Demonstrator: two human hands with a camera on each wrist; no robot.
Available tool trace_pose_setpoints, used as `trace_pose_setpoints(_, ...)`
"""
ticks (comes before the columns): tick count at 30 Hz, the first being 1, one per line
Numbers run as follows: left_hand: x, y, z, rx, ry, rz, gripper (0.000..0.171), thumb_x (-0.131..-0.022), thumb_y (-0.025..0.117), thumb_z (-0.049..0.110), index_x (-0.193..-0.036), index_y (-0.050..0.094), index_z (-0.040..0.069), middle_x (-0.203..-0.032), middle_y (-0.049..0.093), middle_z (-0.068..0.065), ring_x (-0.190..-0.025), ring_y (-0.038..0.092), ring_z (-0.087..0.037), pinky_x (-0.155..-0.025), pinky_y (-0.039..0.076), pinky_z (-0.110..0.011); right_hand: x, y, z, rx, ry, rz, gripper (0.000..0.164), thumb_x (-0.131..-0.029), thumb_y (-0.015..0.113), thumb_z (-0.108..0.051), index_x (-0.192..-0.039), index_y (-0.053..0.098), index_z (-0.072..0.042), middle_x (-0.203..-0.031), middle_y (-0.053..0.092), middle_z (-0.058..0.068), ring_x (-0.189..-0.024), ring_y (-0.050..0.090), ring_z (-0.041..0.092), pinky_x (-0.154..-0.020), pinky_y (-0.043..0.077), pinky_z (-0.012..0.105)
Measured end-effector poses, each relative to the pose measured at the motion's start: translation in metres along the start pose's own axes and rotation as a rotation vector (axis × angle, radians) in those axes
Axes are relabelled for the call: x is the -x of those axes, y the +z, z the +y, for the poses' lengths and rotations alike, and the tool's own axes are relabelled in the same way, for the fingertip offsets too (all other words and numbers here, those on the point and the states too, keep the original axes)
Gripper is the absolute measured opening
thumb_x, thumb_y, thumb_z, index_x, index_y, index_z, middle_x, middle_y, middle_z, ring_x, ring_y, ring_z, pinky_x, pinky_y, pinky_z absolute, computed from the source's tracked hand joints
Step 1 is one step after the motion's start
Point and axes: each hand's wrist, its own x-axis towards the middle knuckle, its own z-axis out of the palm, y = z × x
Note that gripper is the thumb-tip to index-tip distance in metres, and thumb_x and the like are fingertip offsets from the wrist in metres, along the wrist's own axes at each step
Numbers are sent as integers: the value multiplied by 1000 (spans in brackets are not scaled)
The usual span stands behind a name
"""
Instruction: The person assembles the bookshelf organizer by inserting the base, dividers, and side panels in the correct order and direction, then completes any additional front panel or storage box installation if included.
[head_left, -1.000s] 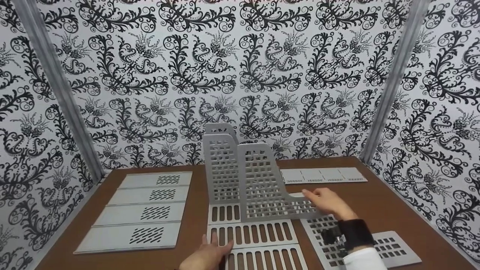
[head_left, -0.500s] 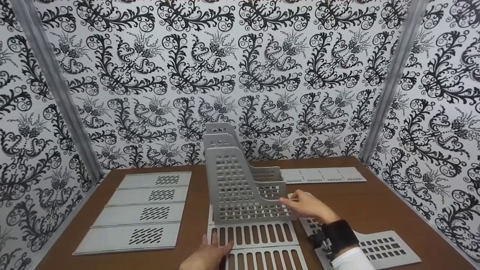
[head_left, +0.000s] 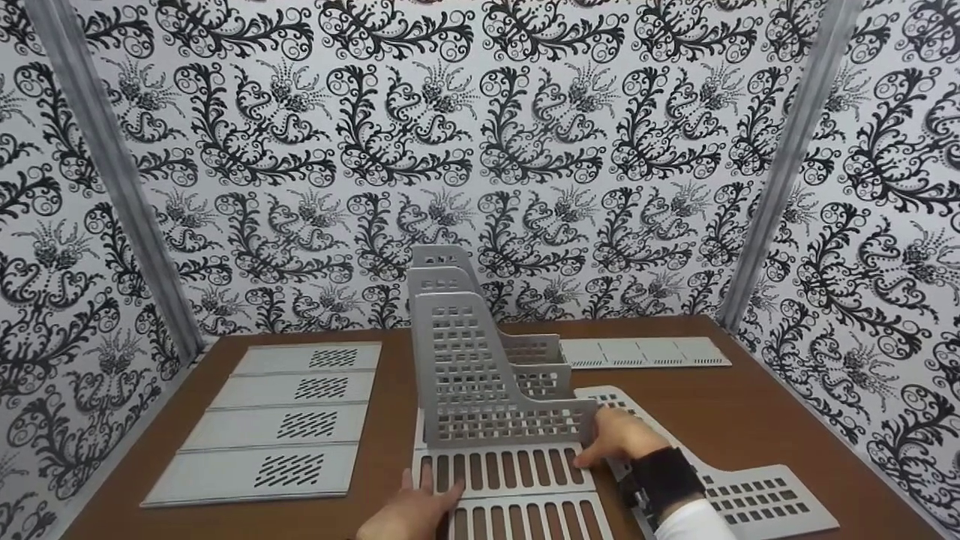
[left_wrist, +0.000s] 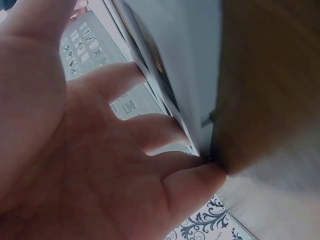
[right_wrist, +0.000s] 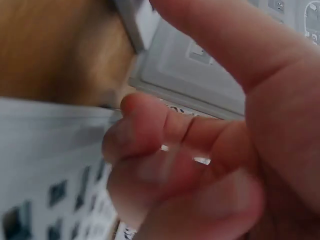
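Note:
A grey perforated file holder point(head_left: 457, 360) stands partly assembled, its tall side panels upright one behind another on a slotted base point(head_left: 517, 493). My left hand point(head_left: 409, 514) rests at the left edge of the base, fingers spread, thumb over the slots. In the left wrist view its fingertips point(left_wrist: 175, 130) touch the panel's edge. At the lower front corner of the nearest upright panel, my right hand point(head_left: 619, 435) holds on, thumb down by the base's right edge, curled fingers point(right_wrist: 150, 125) at the panel's far side, partly hidden in the head view.
A loose perforated side panel point(head_left: 769, 495) lies flat at the right, partly under my right wrist. Joined flat panels with slanted slots point(head_left: 240, 424) lie on the left of the brown table point(head_left: 690, 405). A long white strip point(head_left: 645, 351) lies at the back right.
The nearest side panel has moved left and back into line over the base, upright. My right hand has shifted from its upper edge down to its lower corner. My left hand stays put.

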Motion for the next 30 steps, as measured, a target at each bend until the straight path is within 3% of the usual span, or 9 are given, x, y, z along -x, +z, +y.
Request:
trace_pose_setpoints(4,3,-4,3,8,8,10,78,-70,81,34,-140,47,28,-148,33,-27,-134,27,-56,-84,45,-66,0,1,-1,-8,15,-7,52,-58,88,-26,-92,61,3,-81,59,8,-71,52,22,-64,47,37)
trace_pose_setpoints(12,-9,11,-9,28,38,29,81,-69,80,46,-141,43,36,-149,30,-28,-135,24,-58,-83,44,-68,-4,9,0,-65,56,19,48,-58,81,-20,-94,58,2,-82,58,8,-72,52,22,-65,48,38)
trace_pose_setpoints(17,5,-2,3,20,41,42,76,-71,80,38,-139,47,30,-147,33,-29,-133,27,-58,-81,45,-68,-4,9,0,-63,63,30,57,-58,80,-20,-103,57,7,-89,61,12,-77,53,24,-77,51,44)
trace_pose_setpoints(19,7,-4,5,28,40,40,75,-71,81,35,-139,47,28,-147,33,-29,-133,27,-58,-81,46,-68,-3,9,-2,-51,68,27,53,-59,79,-19,-100,57,6,-87,61,11,-76,53,24,-75,50,43)
trace_pose_setpoints(25,-16,12,-13,94,32,-8,83,-70,80,42,-142,40,38,-151,24,-30,-136,16,-60,-80,47,-65,-2,13,-10,5,31,26,36,-62,72,-13,-89,56,5,-77,53,9,-69,49,23,-60,43,34)
trace_pose_setpoints(27,-23,19,-18,91,43,-1,83,-69,79,46,-142,39,41,-151,24,-31,-136,16,-60,-78,48,-65,-2,14,-13,2,23,27,36,-61,71,-11,-91,57,6,-77,54,9,-69,50,23,-61,45,34)
trace_pose_setpoints(30,-20,17,-17,92,45,4,83,-68,79,45,-142,40,40,-151,25,-30,-136,16,-60,-77,48,-64,-1,13,-15,-10,23,21,37,-63,71,-9,-93,57,7,-79,57,10,-70,51,23,-65,48,37)
